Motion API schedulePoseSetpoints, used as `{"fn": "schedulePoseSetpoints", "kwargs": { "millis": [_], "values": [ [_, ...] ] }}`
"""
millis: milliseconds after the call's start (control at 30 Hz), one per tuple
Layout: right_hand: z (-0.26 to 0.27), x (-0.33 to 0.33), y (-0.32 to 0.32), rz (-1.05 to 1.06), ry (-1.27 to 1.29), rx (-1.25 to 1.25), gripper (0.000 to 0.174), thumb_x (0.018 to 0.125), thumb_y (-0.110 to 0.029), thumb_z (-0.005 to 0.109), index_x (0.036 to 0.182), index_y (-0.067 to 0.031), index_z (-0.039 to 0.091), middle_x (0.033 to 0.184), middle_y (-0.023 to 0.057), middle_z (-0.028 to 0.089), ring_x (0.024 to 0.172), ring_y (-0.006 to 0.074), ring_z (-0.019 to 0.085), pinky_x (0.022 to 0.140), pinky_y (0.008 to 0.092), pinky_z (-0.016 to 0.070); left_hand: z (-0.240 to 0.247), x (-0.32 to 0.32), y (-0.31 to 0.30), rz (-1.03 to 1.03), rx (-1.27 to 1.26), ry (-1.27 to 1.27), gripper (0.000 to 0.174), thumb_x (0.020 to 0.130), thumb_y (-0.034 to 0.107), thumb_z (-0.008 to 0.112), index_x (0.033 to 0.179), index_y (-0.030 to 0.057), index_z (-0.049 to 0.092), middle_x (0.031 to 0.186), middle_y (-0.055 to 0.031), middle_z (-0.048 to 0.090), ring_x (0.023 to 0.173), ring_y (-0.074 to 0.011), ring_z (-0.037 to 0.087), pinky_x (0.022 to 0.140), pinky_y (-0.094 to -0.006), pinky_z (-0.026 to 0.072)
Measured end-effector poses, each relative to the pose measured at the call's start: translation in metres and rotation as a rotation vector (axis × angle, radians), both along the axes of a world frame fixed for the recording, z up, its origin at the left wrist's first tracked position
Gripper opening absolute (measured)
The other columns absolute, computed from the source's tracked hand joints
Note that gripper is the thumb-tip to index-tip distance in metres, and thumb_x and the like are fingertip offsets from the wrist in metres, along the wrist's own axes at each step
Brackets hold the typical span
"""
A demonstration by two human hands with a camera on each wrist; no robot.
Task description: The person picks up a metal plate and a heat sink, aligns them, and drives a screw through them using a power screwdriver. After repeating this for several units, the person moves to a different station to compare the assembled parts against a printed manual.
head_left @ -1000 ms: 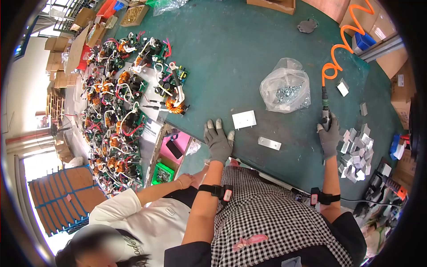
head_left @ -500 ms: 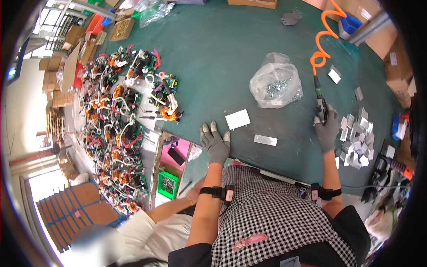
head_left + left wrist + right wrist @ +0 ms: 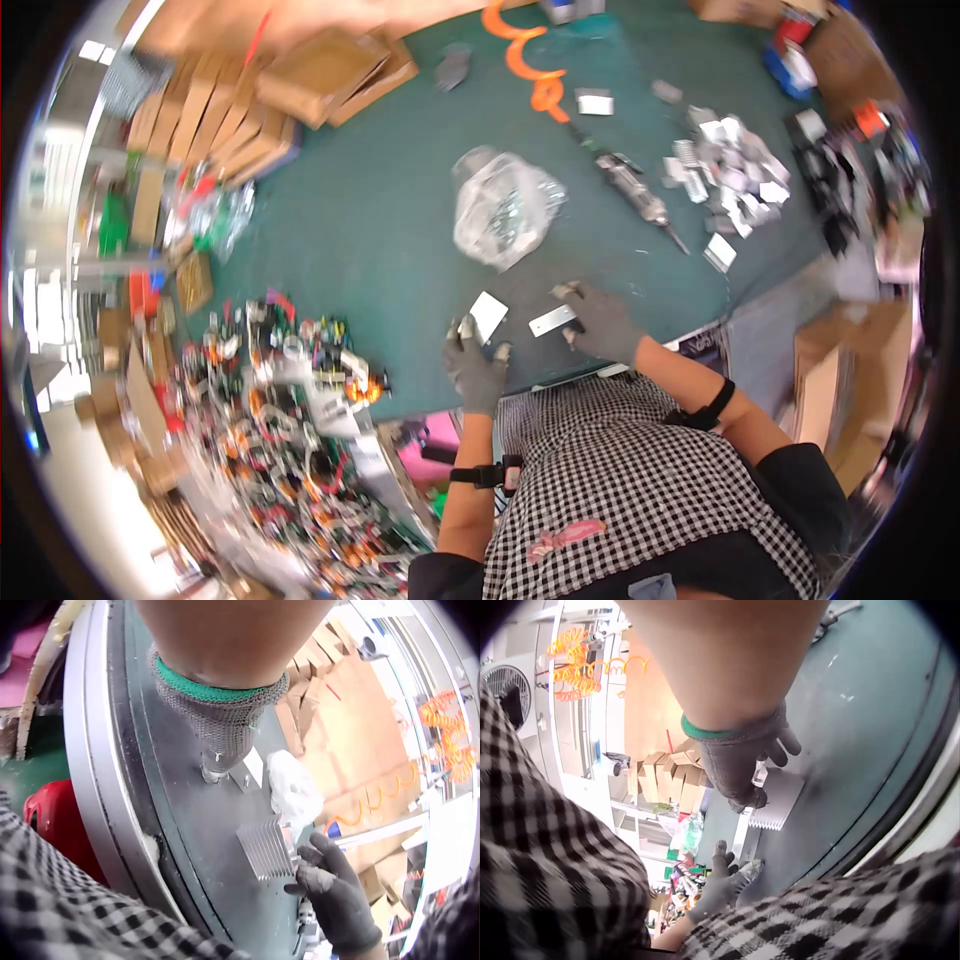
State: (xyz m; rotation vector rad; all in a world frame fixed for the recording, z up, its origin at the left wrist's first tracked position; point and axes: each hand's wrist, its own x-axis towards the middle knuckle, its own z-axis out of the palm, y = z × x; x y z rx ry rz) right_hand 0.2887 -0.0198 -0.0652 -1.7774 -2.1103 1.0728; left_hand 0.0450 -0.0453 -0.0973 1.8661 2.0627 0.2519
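Note:
In the head view, my gloved left hand (image 3: 475,368) is at the near edge of a flat white plate (image 3: 489,316), with its thumb and fingers spread. My gloved right hand (image 3: 606,325) reaches in from the right at the end of a small finned aluminium heat sink (image 3: 550,320). Forefinger and thumb stand apart on either side of that end. The fins of the heat sink (image 3: 266,850) show in the left wrist view, right by the fingertips. A power screwdriver (image 3: 630,188) on an orange coiled hose lies on the table beyond the right hand.
A clear plastic bag of screws (image 3: 508,212) stands mid-table. Loose heat sinks (image 3: 735,170) are piled at the right. Wired circuit boards with copper coils (image 3: 290,420) crowd the left side. Cardboard boxes (image 3: 325,75) stand at the back.
My right hand has let go of the screwdriver and come left to the heat sink. The left hand has come close to the white plate. The head view has swung round to the right.

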Motion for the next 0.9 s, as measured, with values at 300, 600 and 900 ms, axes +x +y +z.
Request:
{"fn": "schedulePoseSetpoints", "kwargs": {
  "millis": [300,600,900],
  "values": [
    [-0.019,-0.019,-0.072,-0.68,0.216,-0.059,0.041,0.084,-0.033,0.061,0.117,-0.0098,0.055,0.117,0.0147,0.057,0.105,0.0352,0.059,0.09,0.0441,0.0465,-0.02,-0.038,0.035,-0.12,-0.046,-0.645,0.054,0.084,0.036,0.063,0.118,-0.0054,0.054,0.099,-0.0182,0.063,0.087,-0.0273,0.06,0.078,-0.0358,0.0492],
    [-0.001,0.012,-0.194,-1.244,0.537,-0.058,0.043,0.084,-0.036,0.064,0.115,-0.0074,0.056,0.106,0.0162,0.062,0.101,0.0332,0.06,0.085,0.0425,0.0455,0.07,0.048,0.009,0.162,-0.741,-1.07,0.052,0.09,0.055,0.035,0.099,0.0081,0.055,0.072,-0.0022,0.051,0.053,-0.0113,0.04,0.046,-0.0246,0.0326],
    [-0.003,0.048,-0.283,-1.398,0.529,0.232,0.041,0.083,-0.037,0.066,0.108,-0.0049,0.057,0.097,0.0168,0.062,0.092,0.0313,0.06,0.079,0.0391,0.0461,0.066,0.154,-0.056,0.028,-0.922,-1.048,0.055,0.088,0.058,0.037,0.111,0.0117,0.054,0.075,-0.0022,0.053,0.055,-0.0113,0.042,0.048,-0.0224,0.0325]
  ]
}}
